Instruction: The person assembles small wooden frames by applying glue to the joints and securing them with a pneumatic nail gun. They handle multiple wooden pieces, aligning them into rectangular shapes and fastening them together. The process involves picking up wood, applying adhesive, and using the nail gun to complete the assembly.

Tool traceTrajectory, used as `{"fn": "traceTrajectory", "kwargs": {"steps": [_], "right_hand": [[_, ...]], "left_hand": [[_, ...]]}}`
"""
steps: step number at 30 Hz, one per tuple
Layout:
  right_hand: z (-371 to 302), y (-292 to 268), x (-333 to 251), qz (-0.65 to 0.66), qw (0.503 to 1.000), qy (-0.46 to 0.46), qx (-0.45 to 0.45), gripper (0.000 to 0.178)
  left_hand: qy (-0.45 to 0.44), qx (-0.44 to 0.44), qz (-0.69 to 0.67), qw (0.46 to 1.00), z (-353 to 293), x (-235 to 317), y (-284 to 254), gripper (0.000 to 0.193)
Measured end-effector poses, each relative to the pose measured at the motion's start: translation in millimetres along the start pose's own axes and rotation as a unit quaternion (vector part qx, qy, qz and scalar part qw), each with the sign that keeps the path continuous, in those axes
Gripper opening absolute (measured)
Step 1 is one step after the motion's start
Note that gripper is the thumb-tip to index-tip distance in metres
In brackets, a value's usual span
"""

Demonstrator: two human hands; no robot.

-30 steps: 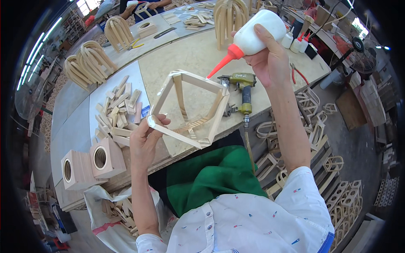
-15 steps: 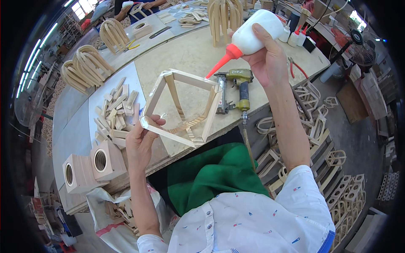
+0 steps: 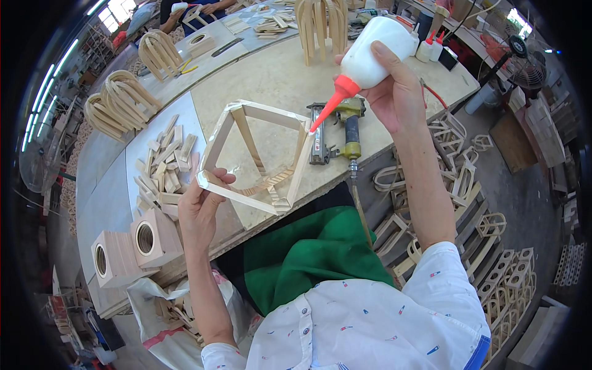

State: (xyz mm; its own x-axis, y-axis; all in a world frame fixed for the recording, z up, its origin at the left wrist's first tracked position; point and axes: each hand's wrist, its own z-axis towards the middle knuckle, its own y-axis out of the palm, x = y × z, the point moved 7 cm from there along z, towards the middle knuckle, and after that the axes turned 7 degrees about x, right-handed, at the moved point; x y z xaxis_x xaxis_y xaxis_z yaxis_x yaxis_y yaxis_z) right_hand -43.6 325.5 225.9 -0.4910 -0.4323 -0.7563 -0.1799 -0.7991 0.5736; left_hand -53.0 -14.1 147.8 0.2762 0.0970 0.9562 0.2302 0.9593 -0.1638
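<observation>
My left hand (image 3: 201, 203) is closed on the near left corner of a wooden frame (image 3: 242, 198), a many-sided ring with slats meeting below it. White glue shows on several of its corners. In my right hand (image 3: 398, 92) a white glue bottle (image 3: 374, 54) with a red nozzle is gripped and tilted downward. Its tip touches or nearly touches the frame's right corner. Behind that corner a green nail gun (image 3: 349, 117) lies on the worktable (image 3: 271, 74), its hose running off the near edge.
Loose wood strips (image 3: 165, 161) are heaped left of the frame, near two wooden blocks with threaded round holes (image 3: 146, 239). Arched wooden pieces (image 3: 123, 92) stand farther back. Red-handled pliers (image 3: 435, 94) and more glue bottles (image 3: 425, 49) are at the right. Another person's hand (image 3: 209, 8) works across the table.
The bottle's tip has moved slightly right and down, from the far rail to the frame's right corner. The frame has shifted a little left in my left hand.
</observation>
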Motion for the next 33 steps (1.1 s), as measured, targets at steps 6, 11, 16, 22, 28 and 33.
{"fn": "traceTrajectory", "kwargs": {"steps": [6,11,16,22,28,33], "right_hand": [[11,1,2,-0.002,1.000,-0.017,-0.015,0.048],[13,8,-7,-0.042,0.998,-0.041,-0.033,0.045],[10,14,-23,-0.043,0.996,-0.077,0.001,0.034],[-6,27,-44,0.031,0.984,-0.057,0.163,0.020],[-24,24,-23,-0.017,0.998,-0.058,-0.021,0.047],[-45,44,-10,-0.011,0.999,-0.023,-0.037,0.049]], "left_hand": [[0.012,-0.009,0.010,1.000,0,0,-1,0.023],[0.007,-0.006,0.000,1.000,0,0,0,0.023],[0.004,0.002,-0.009,1.000,-1,6,4,0.022],[0.010,0.014,0.006,1.000,0,4,2,0.023],[0.002,0.046,0.017,0.999,5,6,4,0.025],[-0.003,0.057,-0.007,0.998,5,7,8,0.024]]}}
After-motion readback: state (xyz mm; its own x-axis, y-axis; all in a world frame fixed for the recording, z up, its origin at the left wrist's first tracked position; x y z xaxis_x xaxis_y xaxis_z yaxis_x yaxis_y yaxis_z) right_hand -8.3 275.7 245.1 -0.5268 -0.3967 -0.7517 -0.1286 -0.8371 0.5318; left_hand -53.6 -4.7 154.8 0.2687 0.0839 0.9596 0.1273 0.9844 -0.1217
